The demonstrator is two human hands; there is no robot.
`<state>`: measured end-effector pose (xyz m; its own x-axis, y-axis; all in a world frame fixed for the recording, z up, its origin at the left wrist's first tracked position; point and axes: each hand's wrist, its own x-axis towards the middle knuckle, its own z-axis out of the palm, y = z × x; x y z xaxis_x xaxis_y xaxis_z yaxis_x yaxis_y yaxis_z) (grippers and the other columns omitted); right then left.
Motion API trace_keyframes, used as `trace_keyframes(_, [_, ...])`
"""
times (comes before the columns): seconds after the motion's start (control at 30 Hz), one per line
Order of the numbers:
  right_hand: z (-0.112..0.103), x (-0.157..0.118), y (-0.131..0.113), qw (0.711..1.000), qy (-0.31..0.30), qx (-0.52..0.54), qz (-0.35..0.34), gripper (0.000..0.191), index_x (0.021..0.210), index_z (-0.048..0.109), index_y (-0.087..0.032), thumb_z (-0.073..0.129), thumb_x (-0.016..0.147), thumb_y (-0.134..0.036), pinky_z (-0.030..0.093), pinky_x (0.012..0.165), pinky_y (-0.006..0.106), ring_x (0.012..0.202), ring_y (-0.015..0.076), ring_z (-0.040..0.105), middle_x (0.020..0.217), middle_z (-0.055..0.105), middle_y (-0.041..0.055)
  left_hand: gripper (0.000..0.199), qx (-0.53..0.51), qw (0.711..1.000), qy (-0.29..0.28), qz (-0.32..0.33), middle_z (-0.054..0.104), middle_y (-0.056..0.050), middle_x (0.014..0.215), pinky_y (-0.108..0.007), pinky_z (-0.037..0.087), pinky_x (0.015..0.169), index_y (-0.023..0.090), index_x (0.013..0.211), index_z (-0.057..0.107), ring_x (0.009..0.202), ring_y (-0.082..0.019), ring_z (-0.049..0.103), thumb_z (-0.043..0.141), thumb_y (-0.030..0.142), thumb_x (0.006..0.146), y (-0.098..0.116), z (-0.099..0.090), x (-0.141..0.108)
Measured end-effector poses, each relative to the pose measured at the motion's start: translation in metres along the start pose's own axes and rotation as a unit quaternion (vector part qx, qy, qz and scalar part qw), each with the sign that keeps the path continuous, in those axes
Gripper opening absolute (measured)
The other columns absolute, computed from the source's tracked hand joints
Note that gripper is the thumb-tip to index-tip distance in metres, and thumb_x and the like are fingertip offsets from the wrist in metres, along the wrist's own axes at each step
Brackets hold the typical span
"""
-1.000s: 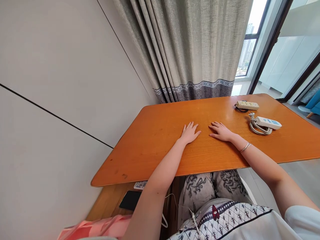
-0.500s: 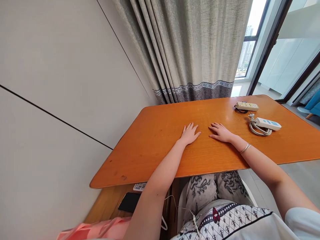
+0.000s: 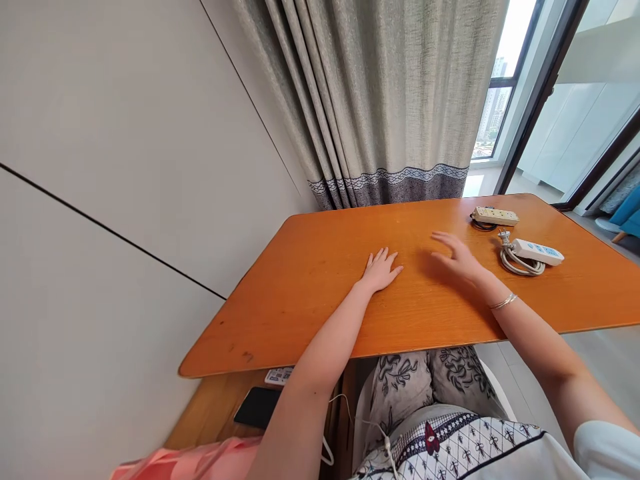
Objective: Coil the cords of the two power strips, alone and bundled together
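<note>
My left hand (image 3: pixel 380 271) lies flat on the orange-brown wooden table (image 3: pixel 310 287), fingers spread. My right hand (image 3: pixel 461 261) is raised a little above the tabletop, its fingers apart, slightly blurred, with nothing in it. To the right of that hand is a white power strip (image 3: pixel 538 251) with a coiled cable (image 3: pixel 520 267) and a plug (image 3: pixel 504 236). Behind it, near the far edge, sits a cream power strip (image 3: pixel 495 215) with a dark cable.
A grey curtain (image 3: pixel 400 100) hangs beyond the table, and a pale wall (image 3: pixel 125 133) borders the left. Below the near edge are a black phone-like slab (image 3: pixel 257 407), a pink cloth-like item (image 3: pixel 190 460) and a thin white cable (image 3: pixel 370 423).
My right hand has lifted off the tabletop and shifted right, toward the power strips. My left hand stays flat in the same place.
</note>
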<state>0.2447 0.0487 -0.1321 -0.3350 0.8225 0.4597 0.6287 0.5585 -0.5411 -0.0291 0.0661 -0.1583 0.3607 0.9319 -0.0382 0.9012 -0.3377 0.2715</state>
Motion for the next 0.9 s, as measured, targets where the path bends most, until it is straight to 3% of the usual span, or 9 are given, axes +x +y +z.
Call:
trace_keyframes(0.1, [-0.047, -0.007, 0.009, 0.981, 0.188, 0.031, 0.023, 0.053, 0.142, 0.055, -0.024, 0.054, 0.093, -0.045, 0.047, 0.113, 0.050, 0.135, 0.0283, 0.056, 0.145, 0.060, 0.0135, 0.071, 0.001, 1.000, -0.001, 0.000, 0.022, -0.015, 0.171, -0.054, 0.012, 0.130, 0.020, 0.159, 0.037, 0.161, -0.030, 0.015, 0.034, 0.061, 0.100, 0.001, -0.001, -0.001])
trace_keyframes(0.2, [-0.103, -0.027, 0.043, 0.960, 0.271, -0.024, 0.062, 0.057, 0.136, 0.057, -0.021, 0.061, 0.081, -0.035, 0.042, 0.114, 0.057, 0.134, 0.0321, 0.056, 0.141, 0.061, 0.0152, 0.071, 0.001, 1.000, -0.001, -0.003, 0.023, -0.016, 0.171, -0.054, 0.012, 0.130, 0.020, 0.158, 0.038, 0.161, -0.030, 0.015, 0.035, 0.060, 0.100, 0.002, -0.003, -0.002])
trace_keyframes(0.3, [-0.153, -0.056, 0.100, 0.964, 0.230, -0.071, 0.113, 0.056, 0.122, 0.063, -0.020, 0.070, 0.068, -0.033, 0.036, 0.115, 0.062, 0.133, 0.0385, 0.054, 0.136, 0.061, 0.0193, 0.070, 0.002, 1.000, -0.006, -0.006, 0.023, -0.016, 0.171, -0.055, 0.012, 0.129, 0.020, 0.158, 0.038, 0.161, -0.030, 0.015, 0.035, 0.059, 0.100, 0.005, -0.004, -0.003])
trace_keyframes(0.37, [-0.175, -0.076, 0.137, 0.973, 0.166, -0.078, 0.141, 0.047, 0.108, 0.067, -0.024, 0.077, 0.062, -0.034, 0.042, 0.109, 0.063, 0.123, 0.0400, 0.060, 0.128, 0.065, 0.0185, 0.070, 0.004, 1.000, -0.012, -0.007, 0.022, -0.016, 0.172, -0.054, 0.011, 0.129, 0.020, 0.159, 0.037, 0.161, -0.030, 0.014, 0.035, 0.058, 0.101, 0.006, -0.005, -0.003])
trace_keyframes(0.47, [-0.191, -0.097, 0.177, 0.982, 0.070, -0.075, 0.159, 0.050, 0.102, 0.070, -0.027, 0.085, 0.057, -0.042, 0.056, 0.086, 0.062, 0.092, 0.0353, 0.071, 0.110, 0.070, 0.0161, 0.071, 0.005, 1.000, -0.015, -0.009, 0.021, -0.018, 0.172, -0.052, 0.010, 0.130, 0.018, 0.159, 0.036, 0.161, -0.030, 0.014, 0.036, 0.057, 0.101, 0.006, -0.006, -0.004])
trace_keyframes(0.53, [-0.191, -0.103, 0.187, 0.978, 0.035, -0.072, 0.193, 0.056, 0.103, 0.072, -0.028, 0.086, 0.053, -0.049, 0.059, 0.075, 0.061, 0.080, 0.0338, 0.073, 0.102, 0.073, 0.0150, 0.071, 0.007, 1.000, -0.013, -0.008, 0.022, -0.017, 0.172, -0.053, 0.010, 0.130, 0.018, 0.159, 0.037, 0.161, -0.030, 0.014, 0.035, 0.058, 0.101, 0.005, -0.006, -0.004])
trace_keyframes(0.63, [-0.186, -0.101, 0.181, 0.974, 0.002, -0.062, 0.219, 0.052, 0.100, 0.075, -0.030, 0.086, 0.055, -0.052, 0.060, 0.067, 0.053, 0.068, 0.0304, 0.072, 0.092, 0.076, 0.0143, 0.070, 0.005, 1.000, -0.013, -0.006, 0.021, -0.016, 0.172, -0.055, 0.010, 0.129, 0.020, 0.159, 0.036, 0.161, -0.031, 0.014, 0.035, 0.058, 0.101, 0.006, -0.006, -0.004])
trace_keyframes(0.73, [-0.176, -0.092, 0.153, 0.968, -0.012, -0.044, 0.247, 0.047, 0.096, 0.075, -0.028, 0.084, 0.056, -0.053, 0.058, 0.063, 0.048, 0.064, 0.0292, 0.070, 0.087, 0.076, 0.0134, 0.069, -0.007, 1.000, -0.016, -0.010, 0.020, -0.018, 0.171, -0.056, 0.009, 0.129, 0.017, 0.159, 0.036, 0.161, -0.032, 0.013, 0.037, 0.055, 0.101, 0.008, -0.008, -0.005])
trace_keyframes(0.9, [-0.141, -0.070, 0.079, 0.915, -0.076, -0.061, 0.391, 0.066, 0.114, 0.065, -0.016, 0.070, 0.069, -0.063, 0.056, 0.082, 0.044, 0.099, 0.0358, 0.070, 0.116, 0.072, 0.0196, 0.064, -0.058, 0.998, 0.023, 0.029, 0.026, -0.017, 0.171, -0.056, 0.009, 0.130, 0.018, 0.155, 0.041, 0.160, -0.032, 0.020, 0.045, 0.049, 0.099, 0.015, -0.008, -0.008])
